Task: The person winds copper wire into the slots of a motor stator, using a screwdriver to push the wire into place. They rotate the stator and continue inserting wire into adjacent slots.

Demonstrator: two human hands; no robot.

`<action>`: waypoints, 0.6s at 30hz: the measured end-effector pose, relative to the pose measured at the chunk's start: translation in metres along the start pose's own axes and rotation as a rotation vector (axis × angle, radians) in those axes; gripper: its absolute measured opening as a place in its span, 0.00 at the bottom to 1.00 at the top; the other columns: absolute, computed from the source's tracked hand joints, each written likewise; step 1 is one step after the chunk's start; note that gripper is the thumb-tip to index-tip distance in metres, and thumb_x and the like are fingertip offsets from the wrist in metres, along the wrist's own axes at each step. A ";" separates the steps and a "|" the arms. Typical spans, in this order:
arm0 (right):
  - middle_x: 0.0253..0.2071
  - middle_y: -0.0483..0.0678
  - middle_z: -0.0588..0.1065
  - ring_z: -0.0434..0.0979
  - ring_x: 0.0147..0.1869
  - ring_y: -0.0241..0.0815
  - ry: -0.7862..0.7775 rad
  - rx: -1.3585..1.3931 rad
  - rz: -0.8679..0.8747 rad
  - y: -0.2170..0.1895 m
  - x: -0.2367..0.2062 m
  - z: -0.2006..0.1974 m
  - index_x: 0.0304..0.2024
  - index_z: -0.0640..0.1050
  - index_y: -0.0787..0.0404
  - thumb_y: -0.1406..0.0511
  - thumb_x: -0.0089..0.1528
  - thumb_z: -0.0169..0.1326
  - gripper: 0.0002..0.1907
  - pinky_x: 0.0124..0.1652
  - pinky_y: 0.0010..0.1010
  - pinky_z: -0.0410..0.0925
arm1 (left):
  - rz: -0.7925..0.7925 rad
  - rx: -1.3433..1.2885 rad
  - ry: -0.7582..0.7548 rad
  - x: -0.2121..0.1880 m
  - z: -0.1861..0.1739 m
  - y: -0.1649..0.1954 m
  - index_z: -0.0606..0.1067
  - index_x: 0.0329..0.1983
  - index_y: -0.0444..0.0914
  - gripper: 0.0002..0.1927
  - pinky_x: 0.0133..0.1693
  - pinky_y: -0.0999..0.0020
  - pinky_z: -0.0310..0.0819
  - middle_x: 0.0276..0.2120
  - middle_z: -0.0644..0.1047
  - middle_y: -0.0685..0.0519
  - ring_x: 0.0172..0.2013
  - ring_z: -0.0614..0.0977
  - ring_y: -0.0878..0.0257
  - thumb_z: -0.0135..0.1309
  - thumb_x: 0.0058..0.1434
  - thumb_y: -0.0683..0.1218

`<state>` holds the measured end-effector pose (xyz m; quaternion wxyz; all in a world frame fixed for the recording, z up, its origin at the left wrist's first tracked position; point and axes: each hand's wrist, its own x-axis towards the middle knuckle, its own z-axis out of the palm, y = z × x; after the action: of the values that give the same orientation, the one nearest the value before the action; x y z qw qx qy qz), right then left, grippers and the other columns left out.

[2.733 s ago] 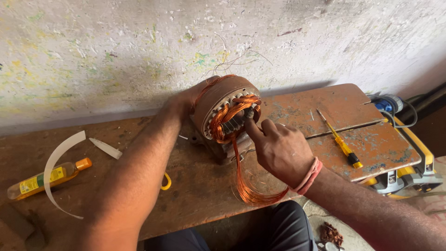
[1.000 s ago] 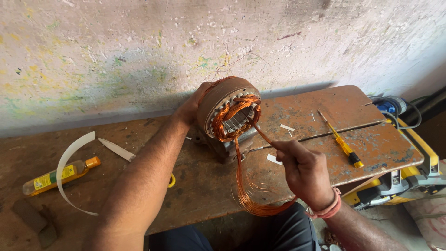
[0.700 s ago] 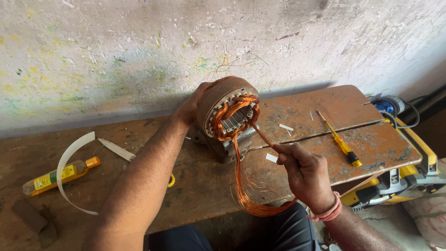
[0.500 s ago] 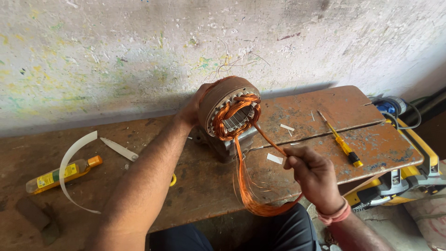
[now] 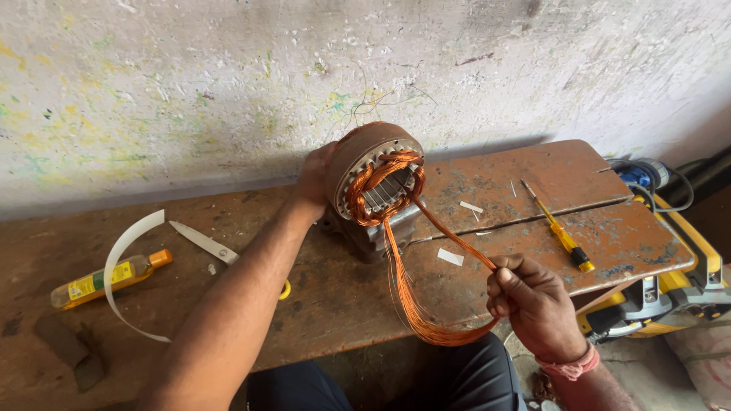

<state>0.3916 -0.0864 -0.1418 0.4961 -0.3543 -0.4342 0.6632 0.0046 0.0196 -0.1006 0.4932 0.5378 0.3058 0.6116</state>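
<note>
The motor stator (image 5: pixel 375 176) stood tilted on its side at the middle of the rusty workbench (image 5: pixel 533 175), close to the paint-flecked wall, its open face turned toward you. Your left hand (image 5: pixel 314 176) was wrapped around its back rim, fingers closed on the casing to steady it. Your right hand (image 5: pixel 533 304) was shut in a pinch on a strand of the copper winding wire (image 5: pixel 403 289), held out below and to the right of the core, off the bench's front edge.

For this pull, you did well to draw the strand taut in a straight line from the slot; judging by the angle, keeping the pull in line with the slot and the left grip firm would have kept the core from rolling and the enamel from scraping on the laminations.

The stator looked like a short brown steel cylinder with a ring of pale slots inside, bright orange coils bunched around its mouth, and a long loop of loose wire hanging down past the bench edge. A yellow-handled screwdriver (image 5: pixel 560 234) lay to the right, scissors (image 5: pixel 205 243) and a small yellow bottle (image 5: pixel 110 278) to the left.
</note>
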 end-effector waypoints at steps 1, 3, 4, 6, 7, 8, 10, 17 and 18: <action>0.28 0.50 0.74 0.67 0.23 0.36 0.007 0.021 0.025 0.002 0.000 0.000 0.48 0.76 0.68 0.68 0.69 0.46 0.10 0.29 0.33 0.68 | -0.049 0.074 0.161 -0.006 -0.001 0.000 0.77 0.56 0.34 0.20 0.49 0.61 0.82 0.48 0.82 0.45 0.45 0.84 0.61 0.54 0.66 0.51; 0.26 0.47 0.70 0.64 0.22 0.35 0.009 0.059 0.077 0.004 -0.004 -0.002 0.47 0.76 0.69 0.66 0.69 0.45 0.13 0.28 0.33 0.66 | -0.158 0.259 0.515 -0.020 0.000 0.003 0.80 0.41 0.33 0.19 0.37 0.69 0.78 0.33 0.81 0.49 0.32 0.80 0.67 0.48 0.75 0.53; 0.24 0.46 0.68 0.62 0.21 0.35 0.001 0.077 0.105 0.006 -0.006 -0.004 0.47 0.76 0.70 0.64 0.70 0.44 0.15 0.28 0.32 0.65 | -0.052 0.254 0.581 -0.032 0.003 0.006 0.78 0.39 0.34 0.17 0.31 0.69 0.74 0.30 0.78 0.51 0.29 0.77 0.67 0.49 0.74 0.52; 0.22 0.43 0.64 0.59 0.20 0.34 -0.024 0.124 0.128 0.011 -0.011 -0.009 0.47 0.76 0.72 0.62 0.71 0.44 0.17 0.27 0.32 0.63 | 0.162 0.241 0.709 -0.064 0.015 0.013 0.75 0.33 0.37 0.13 0.21 0.70 0.68 0.24 0.73 0.55 0.22 0.72 0.68 0.51 0.71 0.50; 0.22 0.42 0.62 0.59 0.20 0.33 -0.043 0.154 0.127 0.014 -0.013 -0.012 0.47 0.76 0.72 0.62 0.71 0.44 0.17 0.27 0.32 0.62 | 0.328 0.413 0.710 -0.082 0.026 0.017 0.74 0.32 0.39 0.14 0.22 0.72 0.65 0.23 0.71 0.57 0.22 0.71 0.70 0.50 0.73 0.48; 0.21 0.40 0.59 0.58 0.20 0.33 -0.062 0.183 0.123 0.016 -0.015 -0.014 0.48 0.76 0.73 0.62 0.71 0.44 0.17 0.26 0.32 0.61 | 0.498 0.584 0.703 -0.099 0.038 0.021 0.72 0.30 0.40 0.15 0.23 0.74 0.62 0.22 0.70 0.59 0.22 0.70 0.71 0.49 0.75 0.47; 0.20 0.41 0.59 0.58 0.20 0.34 -0.068 0.201 0.156 0.022 -0.020 -0.019 0.44 0.75 0.72 0.61 0.70 0.45 0.17 0.27 0.33 0.62 | 0.658 0.555 0.463 -0.134 0.076 0.022 0.72 0.29 0.40 0.11 0.23 0.72 0.66 0.21 0.73 0.61 0.21 0.73 0.71 0.52 0.69 0.44; 0.20 0.43 0.60 0.58 0.19 0.36 -0.202 0.377 0.187 0.033 -0.027 -0.014 0.32 0.70 0.64 0.56 0.71 0.45 0.19 0.28 0.35 0.63 | 0.714 1.388 -0.267 -0.182 0.162 -0.001 0.74 0.53 0.30 0.41 0.62 0.42 0.64 0.52 0.78 0.36 0.54 0.79 0.45 0.55 0.49 0.68; 0.21 0.43 0.61 0.59 0.19 0.36 -0.203 0.373 0.187 0.033 -0.028 -0.011 0.32 0.71 0.65 0.57 0.71 0.45 0.19 0.29 0.36 0.65 | 0.619 1.354 -0.381 -0.187 0.168 -0.008 0.74 0.53 0.29 0.39 0.64 0.39 0.62 0.50 0.78 0.36 0.54 0.79 0.44 0.56 0.54 0.66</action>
<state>0.3974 -0.1153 -0.1751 0.4431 -0.2266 -0.3174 0.8072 0.1557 -0.1783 -0.1353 -0.0932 0.8797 0.3587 0.2979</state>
